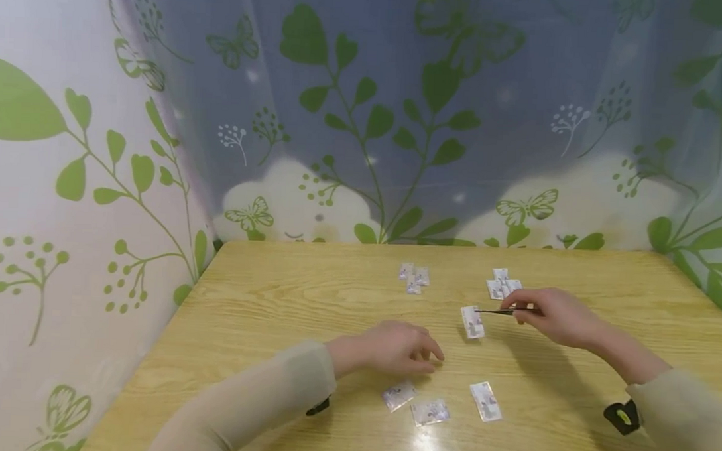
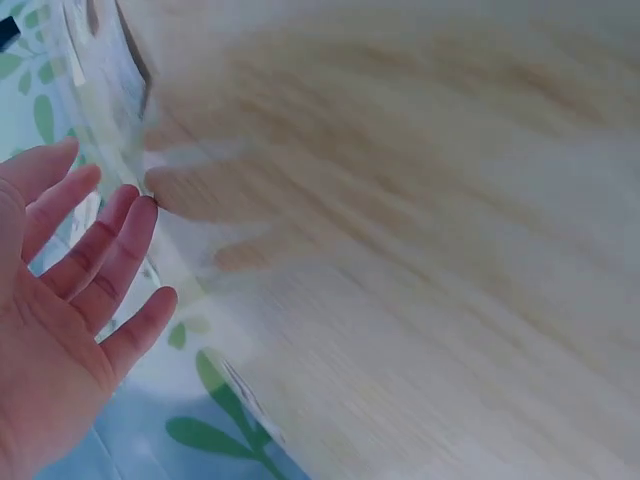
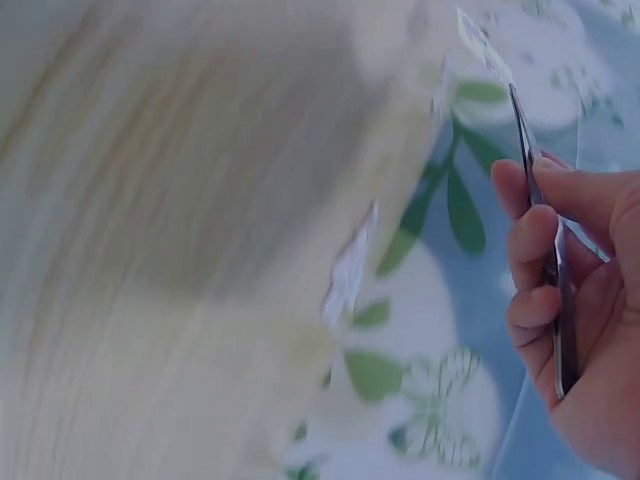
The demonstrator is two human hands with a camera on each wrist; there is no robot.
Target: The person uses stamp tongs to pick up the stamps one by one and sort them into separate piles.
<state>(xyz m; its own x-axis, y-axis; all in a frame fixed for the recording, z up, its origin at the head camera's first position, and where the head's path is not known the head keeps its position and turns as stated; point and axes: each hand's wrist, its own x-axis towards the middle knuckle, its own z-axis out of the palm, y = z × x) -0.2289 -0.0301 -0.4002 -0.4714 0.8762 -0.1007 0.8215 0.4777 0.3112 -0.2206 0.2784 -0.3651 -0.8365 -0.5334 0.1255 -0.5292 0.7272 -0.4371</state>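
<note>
My right hand (image 1: pixel 563 319) grips a pair of metal tweezers (image 3: pixel 524 135), its fingers curled round the shaft. At the tweezer tips hangs a small white printed packet (image 1: pixel 472 323), held above the wooden table. Whether it is a flat sachet or a card I cannot tell. My left hand (image 1: pixel 395 347) hovers over the table with its fingers loosely bent, holding nothing; the left wrist view shows its fingers spread apart. Closest to that hand lies one packet (image 1: pixel 399 395), with another packet (image 1: pixel 430 412) beside it. A third packet (image 1: pixel 485 402) lies farther right.
Toward the back of the table (image 1: pixel 299 283) lies a small cluster of packets (image 1: pixel 414 284). A second cluster (image 1: pixel 497 289) sits to its right, just behind my right hand. A patterned curtain (image 1: pixel 353 119) hangs along the table's far edge and left side.
</note>
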